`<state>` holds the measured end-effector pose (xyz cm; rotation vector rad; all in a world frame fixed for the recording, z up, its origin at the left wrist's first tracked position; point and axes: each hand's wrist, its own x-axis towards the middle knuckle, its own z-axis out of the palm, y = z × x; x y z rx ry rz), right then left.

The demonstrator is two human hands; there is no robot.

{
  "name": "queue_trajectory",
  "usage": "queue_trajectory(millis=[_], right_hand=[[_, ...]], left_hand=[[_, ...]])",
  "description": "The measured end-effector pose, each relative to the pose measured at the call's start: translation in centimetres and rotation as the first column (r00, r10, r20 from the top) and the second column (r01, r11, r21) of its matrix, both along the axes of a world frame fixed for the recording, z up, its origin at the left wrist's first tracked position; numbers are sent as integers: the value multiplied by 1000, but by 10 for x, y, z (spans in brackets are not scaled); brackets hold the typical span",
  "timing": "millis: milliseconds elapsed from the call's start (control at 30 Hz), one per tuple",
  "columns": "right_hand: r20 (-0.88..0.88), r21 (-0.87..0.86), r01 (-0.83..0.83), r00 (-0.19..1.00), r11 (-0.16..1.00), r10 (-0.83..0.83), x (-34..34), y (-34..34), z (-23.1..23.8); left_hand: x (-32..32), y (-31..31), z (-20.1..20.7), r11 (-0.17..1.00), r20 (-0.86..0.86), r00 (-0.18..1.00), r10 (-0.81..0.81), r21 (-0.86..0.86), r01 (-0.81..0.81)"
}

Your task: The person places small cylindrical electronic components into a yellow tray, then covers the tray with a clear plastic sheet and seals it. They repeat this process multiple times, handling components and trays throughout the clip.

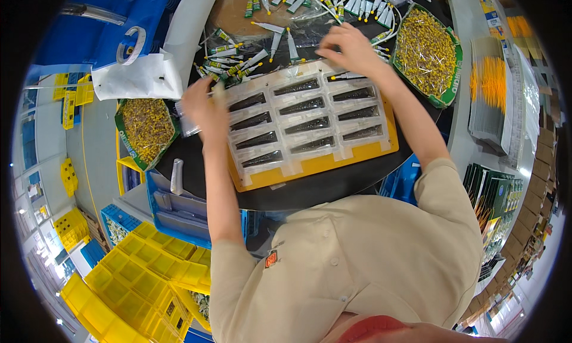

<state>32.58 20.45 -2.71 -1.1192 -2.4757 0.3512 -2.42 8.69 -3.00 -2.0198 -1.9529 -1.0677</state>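
Note:
A yellow board (322, 167) lies tilted in front of me and carries a pale tray (280, 119) with rows of wedge-shaped dark recesses. One small tube with a yellow tip (347, 76) is in the far right recess. My left hand (205, 110) is beside the tray's left edge, its fingers smeared by motion, so any hold is unclear. Over the tray's far right edge, my right hand (353, 50) has bent fingers somewhat apart, with nothing visible between them. Loose white-and-green tubes (238, 63) with yellow tips lie just beyond the tray.
Green-edged boxes full of small yellow-tipped pieces stand at the right (426, 54) and left (146, 128). A tape roll (132, 45) and white sheet (137, 78) are at the far left. Yellow crates (137, 271) and a blue crate (179, 209) stand below on the left.

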Motion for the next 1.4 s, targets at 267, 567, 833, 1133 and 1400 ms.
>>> queue_trajectory(millis=[267,567,833,1133,1400], right_hand=[[115,-141,257,963,956,-242,-84,13,6],[-9,128,-318,947,939,322,-45,-56,11],[135,258,-149,984,955,117,-112,22,-5],[6,99,-495,868,863,497,-157,-52,16],[114,324,192,964,927,-239,-173,62,-33]], left_hand=[[43,109,-13,790,-236,920,-314,-603,115],[9,-32,17,810,237,845,-479,-253,529],[14,-57,11,846,132,875,-467,-222,485],[-43,49,8,948,136,961,-240,-178,262],[-17,95,-20,783,-25,879,-476,-468,410]])
